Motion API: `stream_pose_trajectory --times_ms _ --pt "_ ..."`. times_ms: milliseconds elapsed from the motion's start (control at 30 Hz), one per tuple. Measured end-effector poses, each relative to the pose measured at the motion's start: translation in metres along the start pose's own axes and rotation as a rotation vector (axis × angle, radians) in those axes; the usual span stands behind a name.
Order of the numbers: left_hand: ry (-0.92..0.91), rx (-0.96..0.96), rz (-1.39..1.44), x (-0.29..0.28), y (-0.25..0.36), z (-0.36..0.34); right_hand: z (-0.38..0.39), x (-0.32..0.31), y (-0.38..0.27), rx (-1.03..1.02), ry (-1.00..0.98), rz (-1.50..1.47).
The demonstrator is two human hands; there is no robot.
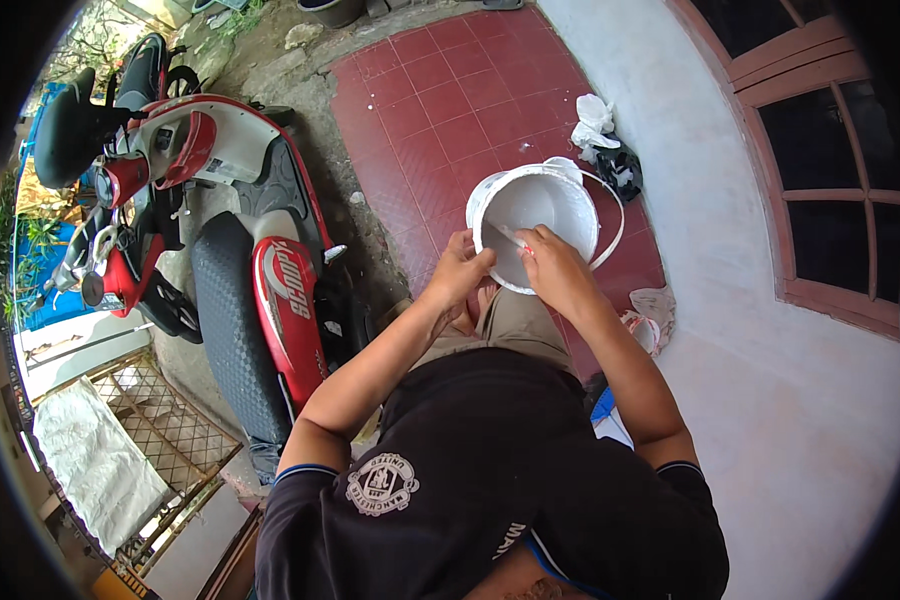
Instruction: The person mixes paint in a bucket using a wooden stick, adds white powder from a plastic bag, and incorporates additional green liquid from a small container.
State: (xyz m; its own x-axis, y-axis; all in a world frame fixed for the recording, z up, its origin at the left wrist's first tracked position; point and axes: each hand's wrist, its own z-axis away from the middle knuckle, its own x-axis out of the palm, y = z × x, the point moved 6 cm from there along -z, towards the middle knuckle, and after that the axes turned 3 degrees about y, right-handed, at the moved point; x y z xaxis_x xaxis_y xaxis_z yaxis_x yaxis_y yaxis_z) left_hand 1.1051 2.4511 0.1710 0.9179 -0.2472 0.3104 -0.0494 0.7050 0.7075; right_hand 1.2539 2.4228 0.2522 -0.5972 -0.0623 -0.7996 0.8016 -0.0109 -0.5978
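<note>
Fingers [485, 259] of my left hand [456, 274] pinch the white bucket [545, 200] rim; my right hand [558, 268] grips a slim tool [511, 237] over its opening.

Bucket [545, 200] apparently on tiles [460, 100]; scooter [235, 290] left, wall [715, 270] right, bags [595, 120] beside wall.

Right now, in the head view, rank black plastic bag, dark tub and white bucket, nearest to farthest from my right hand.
1. White bucket, at your right hand.
2. Black plastic bag, right of the bucket, near the wall.
3. Dark tub, top edge, left of centre.
</note>
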Motion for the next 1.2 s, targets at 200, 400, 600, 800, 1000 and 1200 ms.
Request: stream_pose_trajectory --times_ms 200,400,600,800,1000,1200 --pt "0.104 -0.123 -0.028 -0.023 0.061 -0.098 -0.111 -0.001 0.05 0.104 0.159 0.061" --pt "0.099 -0.243 -0.069 -0.039 0.099 -0.236 -0.237 0.013 0.125 0.156 0.13 0.175" --pt "0.144 -0.302 -0.19 -0.021 0.155 -0.34 -0.343 -0.003 0.198 0.209 0.266 0.319" --pt "0.034 -0.324 -0.204 -0.006 0.185 -0.439 -0.383 -0.049 0.236 0.301 0.466 0.277" --pt "-0.043 -0.373 -0.223 0.023 0.213 -0.512 -0.341 -0.038 0.263 0.604 0.589 -0.096" --pt "-0.173 -0.38 -0.328 0.031 0.211 -0.601 -0.277 0.134 0.239 1.06 -0.058 -0.197"
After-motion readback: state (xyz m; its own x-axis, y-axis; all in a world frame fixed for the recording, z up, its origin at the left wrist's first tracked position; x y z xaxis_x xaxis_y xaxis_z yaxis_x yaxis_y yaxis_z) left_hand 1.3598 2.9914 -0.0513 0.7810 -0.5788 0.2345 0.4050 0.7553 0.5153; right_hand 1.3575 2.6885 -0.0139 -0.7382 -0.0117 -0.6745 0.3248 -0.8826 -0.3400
